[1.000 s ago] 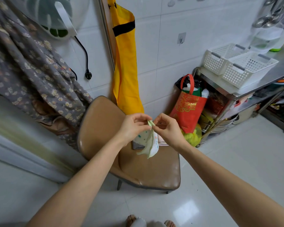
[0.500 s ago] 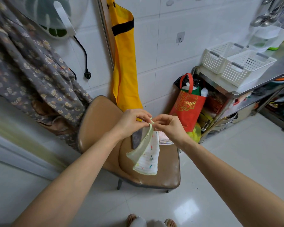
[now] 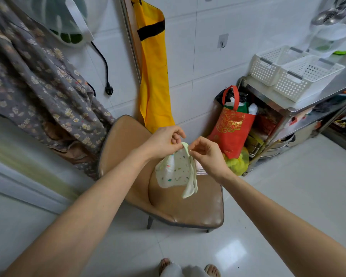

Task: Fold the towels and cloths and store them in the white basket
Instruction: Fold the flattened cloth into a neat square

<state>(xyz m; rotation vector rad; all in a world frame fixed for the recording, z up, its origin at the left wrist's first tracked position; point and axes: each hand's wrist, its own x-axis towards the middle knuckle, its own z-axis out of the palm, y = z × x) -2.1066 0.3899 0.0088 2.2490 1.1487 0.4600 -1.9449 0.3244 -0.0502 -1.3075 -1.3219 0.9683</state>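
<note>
A small white cloth [image 3: 175, 170] with coloured specks and a pale green edge hangs above the brown chair seat [image 3: 188, 204]. My left hand [image 3: 163, 141] pinches its top edge, and my right hand [image 3: 206, 151] pinches the same edge just to the right. The two hands are close together and the cloth droops loosely below them. A few more cloths [image 3: 200, 168] lie on the seat, mostly hidden behind my right hand. Two white perforated baskets [image 3: 306, 80] stand side by side on the steel shelf top at the right, both apparently holding nothing.
The brown padded chair stands by the tiled wall. A yellow cloth bag [image 3: 154, 76] and a floral garment [image 3: 38, 86] hang on the wall. A red shopping bag [image 3: 232, 126] and a yellow-green bag [image 3: 238, 162] sit beside the steel shelf rack [image 3: 288, 114].
The cloth has opened out from a small bunch and now hangs wider, with the speckled side facing me. Both hands stay close together at its top edge.
</note>
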